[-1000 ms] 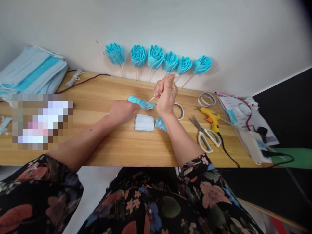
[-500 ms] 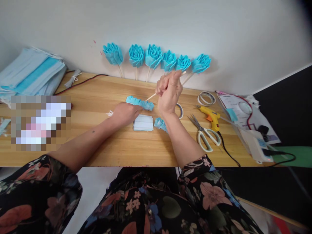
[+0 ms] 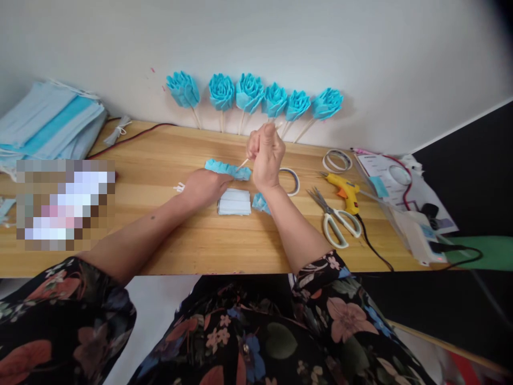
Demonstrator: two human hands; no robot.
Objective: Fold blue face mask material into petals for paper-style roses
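Observation:
My right hand (image 3: 266, 158) is closed in a fist around a thin wooden stick (image 3: 243, 163). The stick's lower end meets a blue pleated strip (image 3: 215, 166) lying on the table. At that strip's near edge, my left hand (image 3: 205, 188) has its fingers closed on it, the fingertips partly hidden. Just right of the left hand lies a white pleated piece (image 3: 234, 202) in a small flat pile. A second blue pleated piece (image 3: 260, 202) is partly covered by my right wrist.
Several blue flowers on sticks (image 3: 249, 93) lean on the wall behind. Rightward lie tape rolls (image 3: 297, 184), scissors (image 3: 336, 227), a yellow glue gun (image 3: 348, 192) and a power strip (image 3: 420, 240). Face masks (image 3: 44, 120) are stacked at the left, behind a blurred-out area.
My right hand has come down and slightly left with the stick, bringing more of the tape roll into view. My left hand stays at the strip.

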